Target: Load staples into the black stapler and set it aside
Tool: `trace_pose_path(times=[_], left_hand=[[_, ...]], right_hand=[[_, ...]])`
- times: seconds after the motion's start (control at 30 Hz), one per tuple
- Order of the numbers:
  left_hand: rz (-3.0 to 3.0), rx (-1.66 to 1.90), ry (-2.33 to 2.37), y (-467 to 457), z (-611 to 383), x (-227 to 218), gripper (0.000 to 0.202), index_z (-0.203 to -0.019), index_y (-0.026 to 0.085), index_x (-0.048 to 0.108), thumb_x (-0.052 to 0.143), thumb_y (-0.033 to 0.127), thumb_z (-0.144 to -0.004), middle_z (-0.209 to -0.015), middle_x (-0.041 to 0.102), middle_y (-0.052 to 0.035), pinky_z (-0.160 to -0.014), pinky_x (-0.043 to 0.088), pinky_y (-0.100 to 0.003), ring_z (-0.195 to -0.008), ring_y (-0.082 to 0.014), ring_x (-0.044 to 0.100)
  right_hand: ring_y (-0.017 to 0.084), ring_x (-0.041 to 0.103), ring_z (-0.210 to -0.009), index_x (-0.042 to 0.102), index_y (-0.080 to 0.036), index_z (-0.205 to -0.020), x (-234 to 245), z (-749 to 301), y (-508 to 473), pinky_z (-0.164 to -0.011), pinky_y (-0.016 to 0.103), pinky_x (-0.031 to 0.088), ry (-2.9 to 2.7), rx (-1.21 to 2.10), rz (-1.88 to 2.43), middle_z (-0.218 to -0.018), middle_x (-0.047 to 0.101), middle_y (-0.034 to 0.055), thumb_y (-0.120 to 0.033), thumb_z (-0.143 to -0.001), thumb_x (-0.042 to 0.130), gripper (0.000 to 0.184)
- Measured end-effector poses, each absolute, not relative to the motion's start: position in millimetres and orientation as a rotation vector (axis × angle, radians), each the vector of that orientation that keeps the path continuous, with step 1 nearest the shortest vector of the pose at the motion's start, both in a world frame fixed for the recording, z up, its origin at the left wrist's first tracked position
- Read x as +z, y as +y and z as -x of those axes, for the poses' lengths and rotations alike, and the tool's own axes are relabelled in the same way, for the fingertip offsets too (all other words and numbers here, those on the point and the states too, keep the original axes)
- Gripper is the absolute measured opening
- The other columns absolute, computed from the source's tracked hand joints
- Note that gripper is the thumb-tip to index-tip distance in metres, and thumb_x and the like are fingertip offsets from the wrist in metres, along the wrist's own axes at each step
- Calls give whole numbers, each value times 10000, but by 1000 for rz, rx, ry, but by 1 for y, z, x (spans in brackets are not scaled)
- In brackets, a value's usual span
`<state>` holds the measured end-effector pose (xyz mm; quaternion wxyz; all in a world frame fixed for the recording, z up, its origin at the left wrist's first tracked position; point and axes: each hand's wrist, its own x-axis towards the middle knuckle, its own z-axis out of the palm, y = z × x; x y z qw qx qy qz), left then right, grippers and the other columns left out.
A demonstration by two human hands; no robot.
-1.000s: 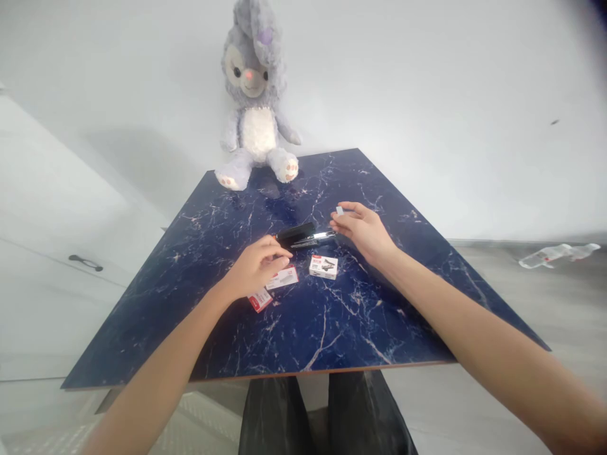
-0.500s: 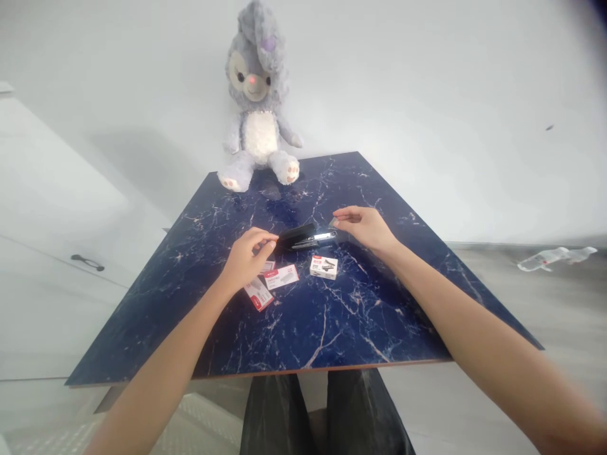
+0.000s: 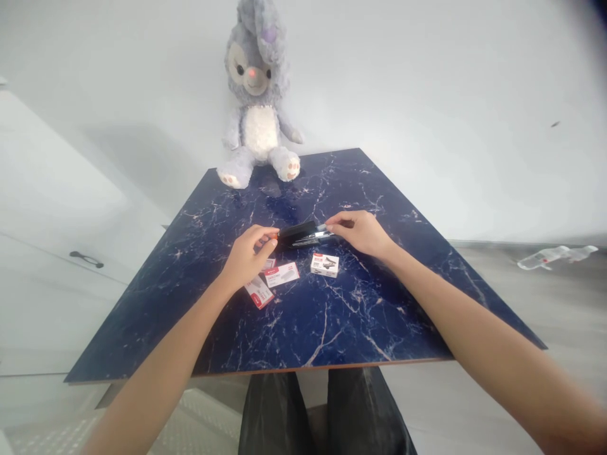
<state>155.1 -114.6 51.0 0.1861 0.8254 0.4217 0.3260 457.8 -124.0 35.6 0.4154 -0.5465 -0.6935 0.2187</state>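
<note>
Both hands grip the black stapler (image 3: 298, 232) lying on the tabletop (image 3: 332, 322): left hand (image 3: 246, 256) pinching its rear, apparently steadying it, right hand (image 3: 361, 231) fingertips closed on its metal front, staple boxes (image 3: 324, 265) just beside.

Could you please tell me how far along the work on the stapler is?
Already done, it seems: a staple box beside the stapler lies pulled apart, and the stapler's top looks raised. In hand: the left hand pinches its rear end, the right hand has fingertips at its metal rail; any staples are too small to see. Left: probably closing it. The white box looks shut.
</note>
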Motion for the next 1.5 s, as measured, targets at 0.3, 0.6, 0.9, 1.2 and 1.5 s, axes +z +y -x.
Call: trace_pose_path(times=[0.3, 0.6, 0.9, 1.2, 1.5], left_hand=[[-2294, 880, 1241, -113, -155, 45, 440, -1382, 273, 534, 553, 292, -942, -1231, 661, -57, -774, 543, -311, -1009, -190, 640], [-2391, 786, 1216, -112, -156, 38, 460, -1412, 268, 512, 551, 287, -955, -1364, 598, -76, -997, 520, -420, -1146, -234, 624], [-2405, 750, 1208, -113, -155, 41, 453, -1417, 276, 506, 544, 297, -966, -1361, 591, -70, -997, 512, -407, -1144, -229, 619], [-2405, 744, 1175, -113, -155, 42, 427, -1386, 269, 537, 543, 297, -960, -1345, 595, -63, -1057, 466, -428, -1173, -232, 599], [-2434, 716, 1178, -114, -155, 45, 424, -1384, 270, 537, 538, 281, -960, -1343, 595, -59, -1055, 469, -422, -1175, -231, 597]], right_hand=[[180, 693, -879, 773, -279, -912, 38, -456, -126, -864, 329, 522, -1945, 439, 1440, -970, 776, -28, -291, -894, 648, 127], [215, 692, -952, 779, -262, -1044, 37, -458, -124, -895, 366, 541, -2003, 370, 1463, -1001, 778, 13, -281, -899, 637, 203], [209, 701, -954, 794, -273, -1003, 34, -458, -123, -884, 362, 555, -2002, 387, 1427, -1014, 776, 10, -281, -904, 628, 194], [254, 651, -970, 793, -266, -981, 29, -452, -124, -859, 415, 527, -2035, 201, 1469, -977, 777, 32, -288, -926, 602, 200], [248, 654, -966, 789, -261, -980, 31, -453, -125, -862, 404, 522, -1993, 204, 1509, -979, 776, 25, -274, -915, 613, 188]])
